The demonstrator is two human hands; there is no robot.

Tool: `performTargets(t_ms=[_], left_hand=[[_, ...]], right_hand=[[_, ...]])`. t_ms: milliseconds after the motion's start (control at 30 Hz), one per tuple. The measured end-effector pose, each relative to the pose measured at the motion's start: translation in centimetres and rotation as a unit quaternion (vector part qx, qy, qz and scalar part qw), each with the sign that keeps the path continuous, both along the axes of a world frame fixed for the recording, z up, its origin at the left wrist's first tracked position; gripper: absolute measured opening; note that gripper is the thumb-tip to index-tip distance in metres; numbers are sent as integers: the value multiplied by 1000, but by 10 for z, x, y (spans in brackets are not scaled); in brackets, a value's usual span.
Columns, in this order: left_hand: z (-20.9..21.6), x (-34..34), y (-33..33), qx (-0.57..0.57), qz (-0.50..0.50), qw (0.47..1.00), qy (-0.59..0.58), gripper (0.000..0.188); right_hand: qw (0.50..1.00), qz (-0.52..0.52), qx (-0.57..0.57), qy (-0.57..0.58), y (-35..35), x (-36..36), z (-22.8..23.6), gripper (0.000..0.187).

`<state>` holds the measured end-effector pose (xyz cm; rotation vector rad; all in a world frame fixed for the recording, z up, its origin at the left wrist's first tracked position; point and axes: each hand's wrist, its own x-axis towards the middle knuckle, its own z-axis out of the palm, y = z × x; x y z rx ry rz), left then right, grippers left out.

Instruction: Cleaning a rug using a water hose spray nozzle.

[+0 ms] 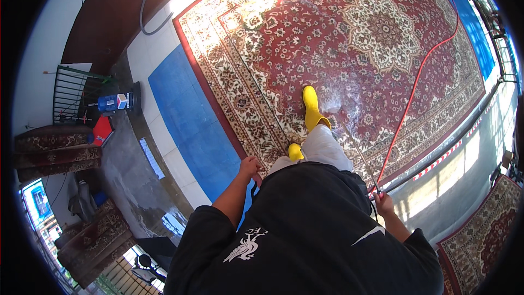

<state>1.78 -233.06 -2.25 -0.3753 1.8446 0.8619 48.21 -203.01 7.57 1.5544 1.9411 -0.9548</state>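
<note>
My right hand (384,203) is closed round the rear end of a thin spray lance (361,155), held low by my right hip. The lance slants forward and left over a large red and cream patterned rug (284,43), where a pale, wet, misty patch shows past its tip. A red hose (417,82) runs across the rug's right side and down toward my right hand. My left hand (250,167) hangs by my left hip with curled fingers; what they hold, if anything, is hidden. One yellow rubber boot (310,105) is planted on the rug ahead of the other.
Blue matting (183,114) borders the rug on the left. Beyond it stand a blue machine (115,102), a red box-shaped thing (102,131) and rolled rugs (57,150). A dark pipe (436,153) runs along the right; another patterned rug (480,235) lies at lower right.
</note>
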Motion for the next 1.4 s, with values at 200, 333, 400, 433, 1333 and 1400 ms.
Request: performTargets(t_ms=[200,333,400,433,1333,1400], left_hand=[[16,-60,75,-9,8,1000,3,36],[24,-89,134,32,22,999,5,37],[30,-96,163,45,35,998,-8,37],[34,-99,176,62,47,997,-21,38],[-1,-116,147,123,-8,992,-27,33],[-10,-111,141,145,7,989,-36,33]], right_hand=[[1000,6,-11,29,96,-91,-25,44],[998,22,1,63,150,-149,-46,44],[997,9,-27,66,174,-185,-51,47],[997,8,-35,70,184,-201,-52,47],[975,1,50,218,130,-310,4,35],[983,0,46,175,84,-282,16,36]])
